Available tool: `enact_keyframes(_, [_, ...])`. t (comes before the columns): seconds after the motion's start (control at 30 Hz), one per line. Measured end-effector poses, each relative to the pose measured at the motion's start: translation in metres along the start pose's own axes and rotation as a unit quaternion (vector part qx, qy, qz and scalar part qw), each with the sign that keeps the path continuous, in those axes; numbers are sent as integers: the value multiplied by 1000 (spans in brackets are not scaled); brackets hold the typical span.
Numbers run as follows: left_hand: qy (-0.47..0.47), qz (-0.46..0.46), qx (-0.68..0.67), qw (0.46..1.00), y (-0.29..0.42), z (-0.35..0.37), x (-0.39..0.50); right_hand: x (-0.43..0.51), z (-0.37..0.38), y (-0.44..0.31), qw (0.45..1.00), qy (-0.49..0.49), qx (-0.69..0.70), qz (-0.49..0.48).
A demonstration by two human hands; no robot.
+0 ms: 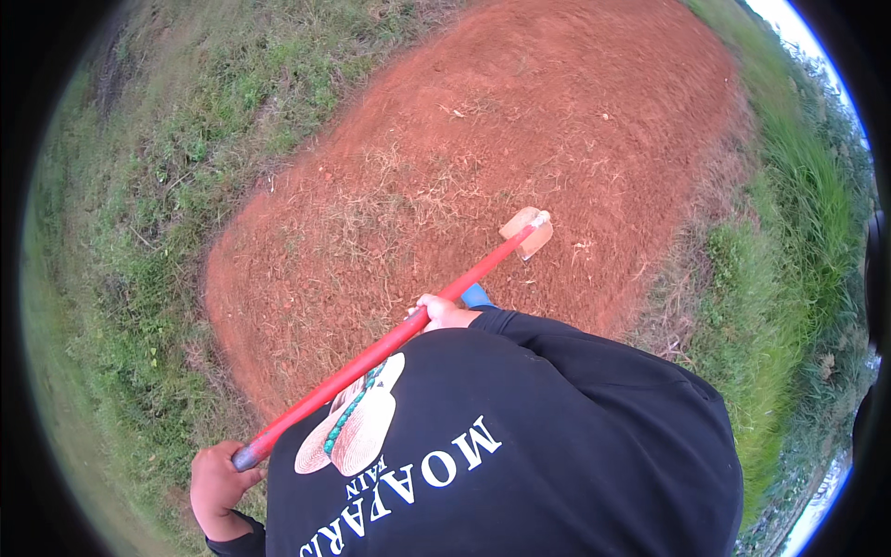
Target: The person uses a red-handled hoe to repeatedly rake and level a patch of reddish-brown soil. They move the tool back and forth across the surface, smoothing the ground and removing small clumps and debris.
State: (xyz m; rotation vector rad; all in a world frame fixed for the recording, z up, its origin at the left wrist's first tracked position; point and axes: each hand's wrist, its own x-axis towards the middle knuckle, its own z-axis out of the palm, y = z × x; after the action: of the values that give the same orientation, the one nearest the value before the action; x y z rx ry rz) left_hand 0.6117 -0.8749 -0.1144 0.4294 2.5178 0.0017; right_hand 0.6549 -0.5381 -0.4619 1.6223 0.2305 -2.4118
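Note:
A hoe with a red handle (348,372) runs slantwise across the front of my body. My left hand (219,482) grips the grey butt end of the handle at the lower left. Farther up the shaft, close to my torso, my right hand (440,311) is closed around it. The hoe's blade (518,224), coated with reddish soil, is at the far end, over loose red earth (418,250). Whether its edge touches the soil cannot be told. Beside my right forearm a bit of something blue (476,296) shows, mostly hidden by the sleeve.
Dry uprooted grass (397,188) lies scattered on the soil ahead. Low green weeds (174,209) border the bare patch on the left. Taller grass (800,292) grows along the right side. My black printed top (557,432) covers much of the near ground.

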Motion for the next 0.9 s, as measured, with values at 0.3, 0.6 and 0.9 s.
enact_keyframes(0.3, [-97, -60, -267, 957, 110, 63, 110, -44, -20, -199, 968, 23, 90, -233])
enact_keyframes(0.6, [-62, 8, 87, 994, 232, -60, 125, -12, -10, -241, 980, -14, 124, -156])
enact_keyframes(0.9, [19, -59, 88, 994, 202, -94, 61, 23, 1, -164, 998, -63, -4, 17])
